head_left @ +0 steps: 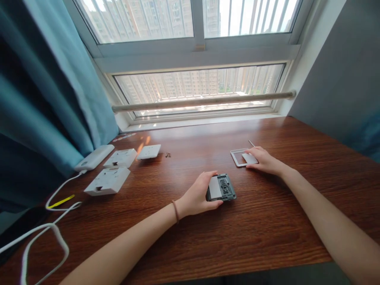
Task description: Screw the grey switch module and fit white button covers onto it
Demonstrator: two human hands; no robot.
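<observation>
My left hand (200, 196) is closed round the left side of a grey wall switch body (229, 189), thumb and fingers on opposite edges. One white rocker (215, 187) covers the body's left half; on the right half the inner mechanism shows bare. Farther right, my right hand (265, 159) pinches a small loose white rocker (249, 158) by its right side. That rocker overlaps a white square frame (234, 158) lying on the table. Whether it is lifted off the table I cannot tell. A thin rod (251, 143) sticks out just beyond the right fingers.
Several small screws (168, 154) lie beside a white switch plate (149, 151). Left of these stand two white boxes, a near one (107, 181) and a far one (120, 158). A white device (94, 157) with a cable (56, 188) and a yellow stick (61, 201) are at far left.
</observation>
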